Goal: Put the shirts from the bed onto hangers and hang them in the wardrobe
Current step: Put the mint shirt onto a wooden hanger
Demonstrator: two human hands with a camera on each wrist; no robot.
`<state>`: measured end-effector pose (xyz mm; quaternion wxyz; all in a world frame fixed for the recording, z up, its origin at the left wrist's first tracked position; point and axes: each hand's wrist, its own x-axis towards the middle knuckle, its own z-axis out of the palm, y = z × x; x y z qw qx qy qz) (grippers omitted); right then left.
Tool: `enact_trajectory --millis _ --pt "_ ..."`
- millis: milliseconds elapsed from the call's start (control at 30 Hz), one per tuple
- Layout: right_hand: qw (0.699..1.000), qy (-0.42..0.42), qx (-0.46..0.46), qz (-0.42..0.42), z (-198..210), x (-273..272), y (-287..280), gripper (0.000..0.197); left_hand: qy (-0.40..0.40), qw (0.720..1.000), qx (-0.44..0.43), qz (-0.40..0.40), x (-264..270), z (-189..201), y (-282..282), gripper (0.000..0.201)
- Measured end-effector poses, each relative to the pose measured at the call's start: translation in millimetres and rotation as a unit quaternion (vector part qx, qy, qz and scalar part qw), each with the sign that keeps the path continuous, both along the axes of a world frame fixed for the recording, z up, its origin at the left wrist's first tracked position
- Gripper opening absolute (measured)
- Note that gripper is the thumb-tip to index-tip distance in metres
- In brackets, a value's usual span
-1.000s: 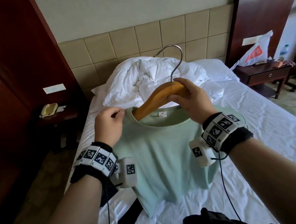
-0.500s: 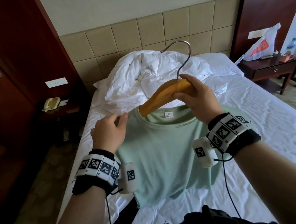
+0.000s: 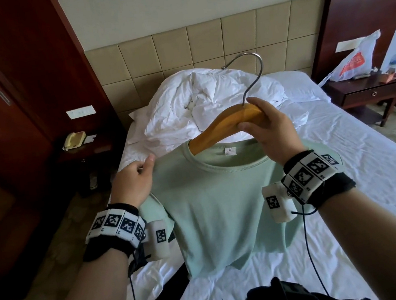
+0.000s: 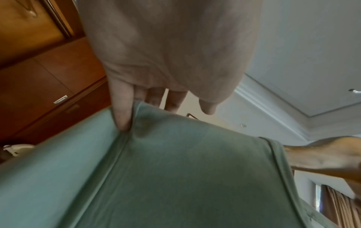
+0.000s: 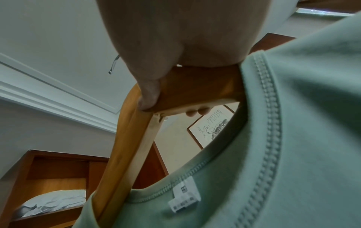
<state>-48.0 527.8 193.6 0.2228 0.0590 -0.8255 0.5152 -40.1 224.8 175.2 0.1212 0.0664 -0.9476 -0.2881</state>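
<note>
Currently, step: seating green shirt (image 3: 214,205) on wooden hanger (image 3: 228,123), centre frame.
Right hand (image 3: 269,133): fingers wrapped round hanger's middle.
Left hand (image 3: 133,181): pinching shirt's shoulder seam.
Next, likely: tug shoulder over hanger's end.

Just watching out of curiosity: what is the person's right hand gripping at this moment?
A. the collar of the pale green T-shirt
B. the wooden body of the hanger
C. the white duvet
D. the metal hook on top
B: the right hand wraps around the middle of the curved wooden hanger, just below its metal hook, while the left hand pinches the shoulder of the pale green T-shirt.
</note>
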Motion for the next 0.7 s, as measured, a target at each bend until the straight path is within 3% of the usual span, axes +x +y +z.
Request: enact_trajectory --millis 200,333,400,533,700 --pt "0.999 0.029 0.005 -0.017 20 -2 12 0.056 0.133 0.991 0.002 0.013 3 24 -1 0.046" --pt "1.000 0.016 0.000 0.007 26 -9 4 0.055 0.243 0.970 -0.016 0.004 5 37 -3 0.051" --pt "1.000 0.013 0.008 0.023 26 -10 -2 0.051 0.231 0.972 -0.023 -0.040 -4 41 -3 0.052" --pt "0.999 0.029 0.007 0.036 39 -11 -8 0.047 0.048 0.981 0.001 -0.187 -13 45 15 0.048" --pt "0.999 0.046 0.002 0.021 45 -7 -10 0.047 0.064 0.973 -0.029 -0.219 -18 45 31 0.041"
